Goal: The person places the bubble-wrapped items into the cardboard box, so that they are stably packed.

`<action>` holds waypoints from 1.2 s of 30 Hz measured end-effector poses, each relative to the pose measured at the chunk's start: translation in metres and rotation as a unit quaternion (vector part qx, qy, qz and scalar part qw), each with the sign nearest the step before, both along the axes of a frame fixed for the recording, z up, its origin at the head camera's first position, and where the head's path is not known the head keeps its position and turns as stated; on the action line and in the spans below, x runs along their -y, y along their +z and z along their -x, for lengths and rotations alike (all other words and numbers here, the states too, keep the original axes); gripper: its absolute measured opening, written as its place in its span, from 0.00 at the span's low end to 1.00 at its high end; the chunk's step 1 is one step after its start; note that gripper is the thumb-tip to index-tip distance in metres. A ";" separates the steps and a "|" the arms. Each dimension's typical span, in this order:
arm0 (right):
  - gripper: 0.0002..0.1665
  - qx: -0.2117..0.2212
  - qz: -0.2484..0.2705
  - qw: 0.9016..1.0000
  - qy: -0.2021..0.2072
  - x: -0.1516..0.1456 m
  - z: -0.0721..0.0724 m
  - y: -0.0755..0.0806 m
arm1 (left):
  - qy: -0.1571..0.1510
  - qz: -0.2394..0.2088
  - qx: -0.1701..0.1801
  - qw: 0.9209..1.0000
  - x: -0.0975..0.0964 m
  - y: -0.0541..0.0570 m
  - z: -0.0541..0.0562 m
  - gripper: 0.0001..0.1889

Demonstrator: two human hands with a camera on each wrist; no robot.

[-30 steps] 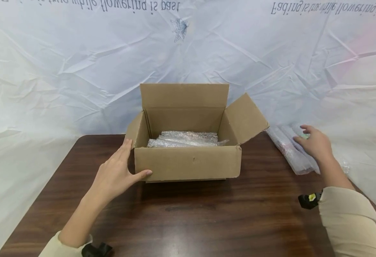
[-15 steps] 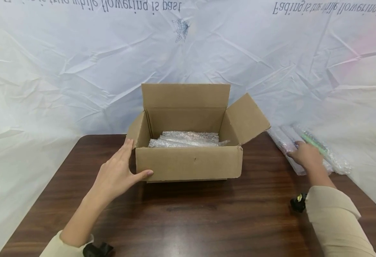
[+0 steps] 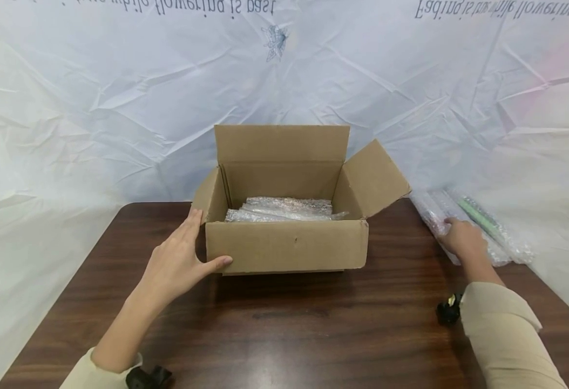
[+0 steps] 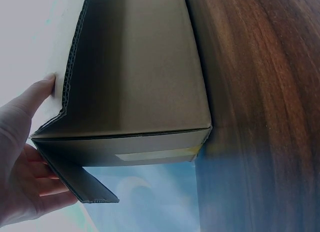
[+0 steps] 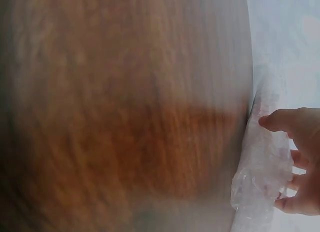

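Observation:
An open cardboard box (image 3: pixel 286 246) stands mid-table, its flaps spread outward. Inside lie bubble-wrapped packages (image 3: pixel 284 209). My left hand (image 3: pixel 175 265) rests at the box's near left corner, thumb on the front flap and straight fingers against the left flap (image 4: pixel 77 179). Over at the right, my right hand (image 3: pixel 466 243) grips a long clear bubble-wrapped package (image 5: pixel 262 152), thumb on one side and bent fingers on the other. What the wrap contains is hidden. Beside that hand lies another wrapped package with a green item (image 3: pixel 481 216) showing through.
The dark wooden table (image 3: pixel 284 324) has a rounded far left corner. A pale printed sheet (image 3: pixel 168 108) hangs behind the table and along both sides. The box's right flap (image 3: pixel 377 178) leans out toward the wrapped packages.
My right hand has moved left and down from above the packages onto one of them, uncovering the green item. My left hand has stayed at the box corner.

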State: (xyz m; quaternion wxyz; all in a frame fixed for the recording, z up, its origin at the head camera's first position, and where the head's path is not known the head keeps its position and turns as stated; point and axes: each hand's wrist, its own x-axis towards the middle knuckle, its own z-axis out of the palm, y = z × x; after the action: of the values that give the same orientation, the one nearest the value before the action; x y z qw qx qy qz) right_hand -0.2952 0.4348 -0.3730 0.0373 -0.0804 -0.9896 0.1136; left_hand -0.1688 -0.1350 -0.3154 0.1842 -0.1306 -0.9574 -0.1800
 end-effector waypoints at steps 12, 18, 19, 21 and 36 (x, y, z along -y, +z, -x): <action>0.30 -0.040 0.006 0.999 -0.008 0.005 -0.004 0.004 | 0.001 0.000 0.003 1.000 0.000 0.000 -0.001 0.57; 0.29 -0.072 0.013 0.997 0.000 0.009 -0.004 0.010 | 0.000 0.001 0.002 1.000 -0.001 0.001 -0.002 0.56; 0.29 -0.078 0.016 0.997 0.002 0.011 -0.005 0.011 | 0.000 0.001 0.001 1.000 -0.001 0.001 -0.002 0.56; 0.29 -0.090 0.023 0.996 0.005 0.013 -0.006 0.015 | 0.000 0.002 -0.001 1.000 -0.001 0.001 -0.001 0.56; 0.26 -0.236 0.017 0.970 0.046 0.032 -0.011 0.037 | -0.003 0.004 -0.013 1.000 -0.001 0.000 -0.001 0.56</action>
State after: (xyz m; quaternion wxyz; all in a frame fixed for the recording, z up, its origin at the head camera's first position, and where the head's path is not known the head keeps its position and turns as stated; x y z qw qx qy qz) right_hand -0.2846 0.4025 -0.3357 0.2633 -0.0063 -0.9533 0.1475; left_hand -0.1677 -0.1344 -0.3155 0.1955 -0.1365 -0.9553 -0.1748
